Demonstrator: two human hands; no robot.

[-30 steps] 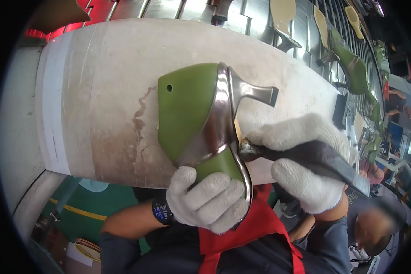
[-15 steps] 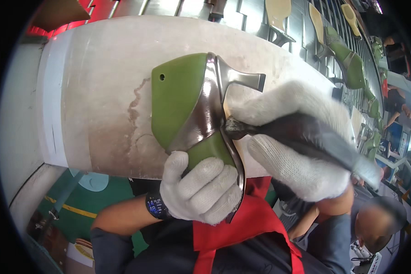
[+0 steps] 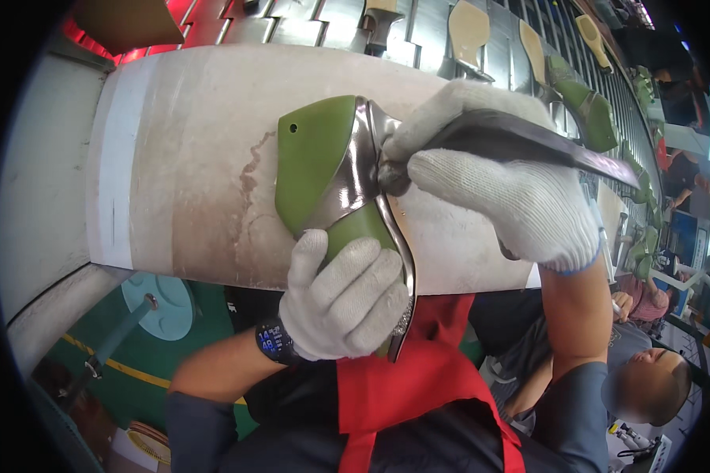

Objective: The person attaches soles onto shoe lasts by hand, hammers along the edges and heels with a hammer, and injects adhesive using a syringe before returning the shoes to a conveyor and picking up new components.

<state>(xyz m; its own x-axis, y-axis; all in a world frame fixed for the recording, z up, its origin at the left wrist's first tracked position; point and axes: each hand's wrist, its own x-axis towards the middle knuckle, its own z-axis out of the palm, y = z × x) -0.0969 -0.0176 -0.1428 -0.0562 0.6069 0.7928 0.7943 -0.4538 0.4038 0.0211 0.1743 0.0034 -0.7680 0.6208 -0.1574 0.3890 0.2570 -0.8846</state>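
Shoe (image 3: pixel 312 162) sits in left hand (image 3: pixel 341 303), fingers curled; right hand (image 3: pixel 517 193) pinches tool (image 3: pixel 497 135)

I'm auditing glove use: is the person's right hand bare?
No, the right hand wears a white knitted glove and grips the dark tool.

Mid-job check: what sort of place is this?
Probably a shoemaking workshop or factory: the left hand holds a green shoe last with a shiny strap, while other green lasts and tan sole-shaped pieces rest on what looks like a slatted metal conveyor.
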